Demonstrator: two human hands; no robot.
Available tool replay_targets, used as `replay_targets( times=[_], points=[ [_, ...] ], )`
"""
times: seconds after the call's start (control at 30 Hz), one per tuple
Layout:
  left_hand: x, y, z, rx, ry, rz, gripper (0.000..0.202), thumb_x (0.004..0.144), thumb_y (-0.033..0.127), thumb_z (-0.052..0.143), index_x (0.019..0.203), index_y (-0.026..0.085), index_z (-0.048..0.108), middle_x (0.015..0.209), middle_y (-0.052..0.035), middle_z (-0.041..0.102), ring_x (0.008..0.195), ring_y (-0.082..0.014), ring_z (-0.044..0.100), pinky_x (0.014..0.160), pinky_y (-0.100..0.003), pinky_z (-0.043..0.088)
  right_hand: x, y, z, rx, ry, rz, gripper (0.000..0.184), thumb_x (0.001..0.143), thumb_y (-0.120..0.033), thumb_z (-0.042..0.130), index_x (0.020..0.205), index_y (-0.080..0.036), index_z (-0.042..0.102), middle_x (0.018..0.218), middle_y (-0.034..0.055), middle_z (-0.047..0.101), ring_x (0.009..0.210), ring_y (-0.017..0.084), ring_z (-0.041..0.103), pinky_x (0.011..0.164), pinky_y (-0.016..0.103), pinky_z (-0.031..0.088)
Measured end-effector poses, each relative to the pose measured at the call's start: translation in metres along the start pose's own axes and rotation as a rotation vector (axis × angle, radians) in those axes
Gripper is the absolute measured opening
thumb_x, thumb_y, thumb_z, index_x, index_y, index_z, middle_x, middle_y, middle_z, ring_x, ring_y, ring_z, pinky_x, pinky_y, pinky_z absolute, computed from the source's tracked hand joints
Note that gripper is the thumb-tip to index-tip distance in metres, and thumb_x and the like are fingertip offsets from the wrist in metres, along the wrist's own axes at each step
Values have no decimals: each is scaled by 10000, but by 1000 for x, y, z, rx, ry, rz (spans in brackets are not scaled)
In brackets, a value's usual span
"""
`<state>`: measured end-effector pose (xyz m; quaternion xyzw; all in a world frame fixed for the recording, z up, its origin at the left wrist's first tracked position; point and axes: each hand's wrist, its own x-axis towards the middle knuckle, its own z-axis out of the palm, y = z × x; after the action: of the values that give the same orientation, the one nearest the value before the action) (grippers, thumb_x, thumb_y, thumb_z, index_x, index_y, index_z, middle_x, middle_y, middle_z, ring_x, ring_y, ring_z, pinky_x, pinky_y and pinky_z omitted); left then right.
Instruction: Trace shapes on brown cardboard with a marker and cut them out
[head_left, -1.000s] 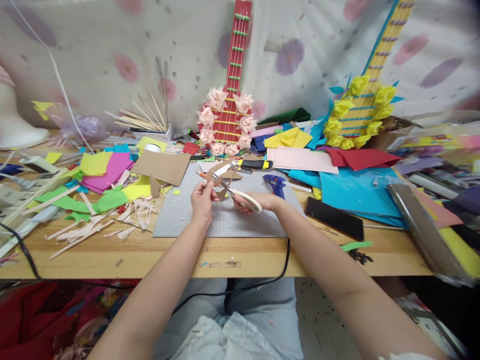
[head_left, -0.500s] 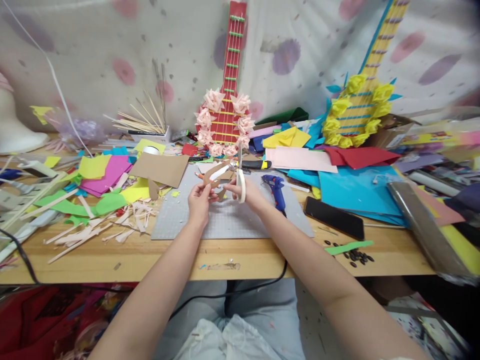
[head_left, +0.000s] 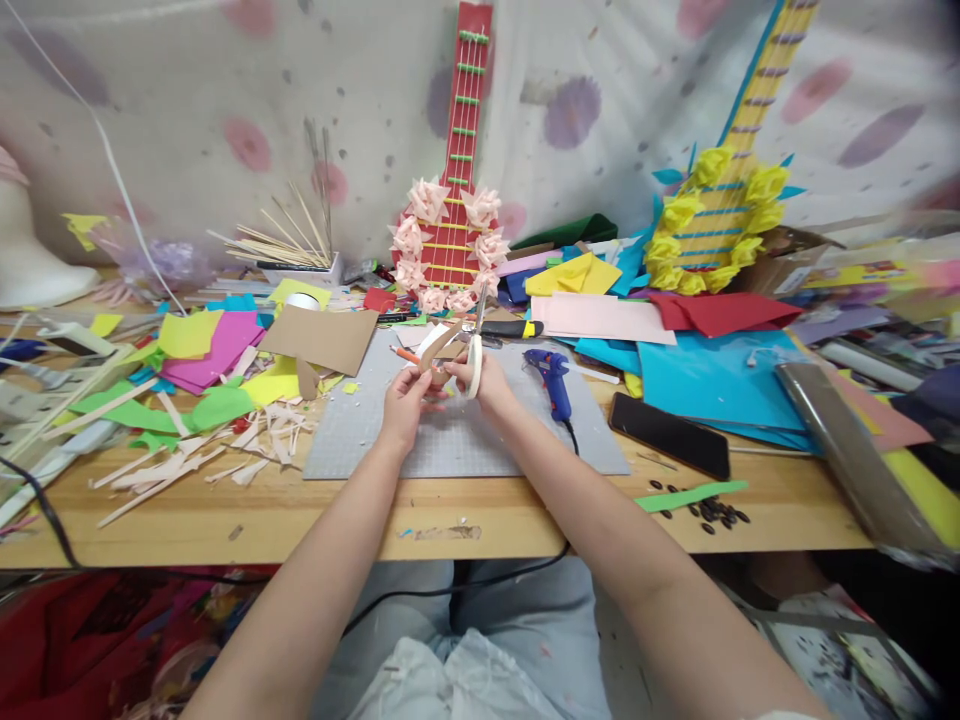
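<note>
We are looking down at our two bare hands working close together above a grey, grid-marked cutting mat (head_left: 352,450) on a pale wooden table (head_left: 300,525). A narrow, curved brown piece of thin sheet material (head_left: 435,347) is lying between our hands, its far end pointing away from us. Our left hand (head_left: 403,405) is pinching the near end between thumb and fingers, its other fingers curling loosely. Our right hand (head_left: 491,385) is gripping a pair of white-handled metal scissors (head_left: 475,365), which are standing nearly upright with the blades pointing away from the brown piece. Its fingertips are meeting the same near end, though we cannot tell whether they are pinching it or only brushing it. An orange pencil (head_left: 407,355) is resting just beyond our left hand, and a yellow-and-black handled tool (head_left: 511,328) is lying beyond our right. A blue plastic glue gun (head_left: 555,382) is sitting to the right on the mat, near our right wrist. Behind everything, a red toy guitar trimmed with pale pink paper flowers (head_left: 448,245) is leaning against a spotted, pale sheet (head_left: 337,60).
</note>
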<state>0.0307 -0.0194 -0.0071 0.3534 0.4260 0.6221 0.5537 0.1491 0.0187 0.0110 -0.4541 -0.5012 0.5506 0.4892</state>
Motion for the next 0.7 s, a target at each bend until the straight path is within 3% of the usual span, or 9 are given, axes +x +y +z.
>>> replay_targets(
  times=[0.17,0.3,0.43,0.57,0.7],
  points=[
    [4,1,-3,10,77,5,233,590,316,675,705,144,569,625,-17,630,512,-118,588,436,-225,493,-2,-1,-7,-99,-23,13,369,509,-377,719,674,-177,456,422,-75,447,390,62,395,391,202,276],
    [9,4,-7,0,120,-58,176,578,266,631,557,157,493,460,32,526,329,-70,434,383,-245,472,3,-3,-16,-64,6,-33,364,530,-417,696,661,-178,456,438,-72,443,398,56,396,401,197,285],
    [8,12,-9,-5,88,-38,165,575,255,604,516,162,482,399,54,440,309,-60,372,358,-235,452,9,-5,-20,33,52,-4,390,487,-401,725,661,-171,462,468,-67,458,394,52,409,381,189,277],
    [7,16,-10,-134,-15,-44,190,671,345,547,699,159,575,570,-9,573,407,-93,487,413,-254,480,8,-8,-15,217,30,151,336,503,-302,726,689,-151,491,524,-53,502,397,32,407,341,160,225],
    [5,11,-7,-68,-60,93,354,595,284,681,923,215,567,851,-20,634,605,-124,601,478,-253,510,5,-11,-6,322,5,361,218,594,-222,663,705,-145,493,540,-41,524,383,16,385,314,133,134]
  ],
)
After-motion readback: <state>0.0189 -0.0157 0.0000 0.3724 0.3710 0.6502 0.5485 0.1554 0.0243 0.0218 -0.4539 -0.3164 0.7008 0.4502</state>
